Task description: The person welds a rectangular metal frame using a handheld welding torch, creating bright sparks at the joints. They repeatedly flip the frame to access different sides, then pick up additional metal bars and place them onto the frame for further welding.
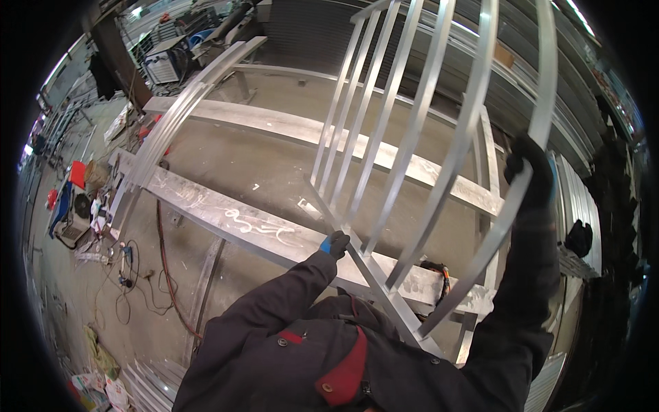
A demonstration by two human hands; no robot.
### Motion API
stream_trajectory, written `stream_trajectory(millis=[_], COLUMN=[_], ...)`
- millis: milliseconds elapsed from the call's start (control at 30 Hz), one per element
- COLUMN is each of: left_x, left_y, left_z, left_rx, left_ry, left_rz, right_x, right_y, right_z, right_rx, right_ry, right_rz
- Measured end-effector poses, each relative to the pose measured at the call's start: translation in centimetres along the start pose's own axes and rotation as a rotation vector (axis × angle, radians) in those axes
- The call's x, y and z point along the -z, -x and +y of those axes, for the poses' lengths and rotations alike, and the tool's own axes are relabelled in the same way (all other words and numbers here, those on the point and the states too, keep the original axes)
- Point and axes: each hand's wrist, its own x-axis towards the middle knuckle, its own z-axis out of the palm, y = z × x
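Observation:
A metal grille (384, 137) of several pale parallel bars stands tilted up in front of me, its lower rail resting near the steel beam (226, 216) of a work frame. My left hand (336, 243), in a dark glove with a blue cuff, grips the grille's lower rail at the near corner. My right hand (527, 161), in a black glove, is closed around the grille's outermost bar, higher up on the right. Both sleeves are dark, with red trim on the jacket.
A second steel beam (274, 127) runs across behind the grille. Curved metal strips (175, 127) lean at the left. Tools, cables and a red hose (168, 275) lie on the concrete floor at left. Stacked metal profiles (583, 199) line the right side. A welding machine (165, 65) stands far back.

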Motion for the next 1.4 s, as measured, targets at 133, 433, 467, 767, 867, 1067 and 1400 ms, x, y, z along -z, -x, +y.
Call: stream_trajectory(millis=[133, 433, 467, 767, 867, 1067, 1400], left_x=[-0.4, 3.3, 3.3, -0.8, -5.3, -9.6, -10.6], left_y=[2.3, 0.7, 1.1, 8.7, 11.4, 11.4, 11.3], left_z=[2.7, 2.8, 3.0, 14.8, 18.6, 19.6, 19.7], left_rx=[0.303, 0.429, 0.364, -0.737, -0.894, -0.804, -0.846], left_ry=[0.591, 0.726, 0.716, -0.73, -0.974, -1.062, -1.012], left_rz=[0.116, -0.156, -0.213, -0.088, -0.291, -0.136, -0.009], right_x=[-0.4, -5.6, -5.3, -5.3, -4.0, -1.4, -1.8], right_y=[-3.2, -8.2, -9.0, -11.5, -12.0, -13.3, -13.6], right_z=[0.1, 1.0, 1.1, 1.4, 2.9, 2.4, -0.4], right_rx=[0.114, -0.049, -0.054, 0.045, 0.01, -0.076, -0.079], right_ry=[0.247, 0.157, 0.112, 0.052, 0.165, 0.034, 0.652], right_rz=[-0.085, -0.038, -0.026, -0.024, -0.096, -0.119, -0.085])
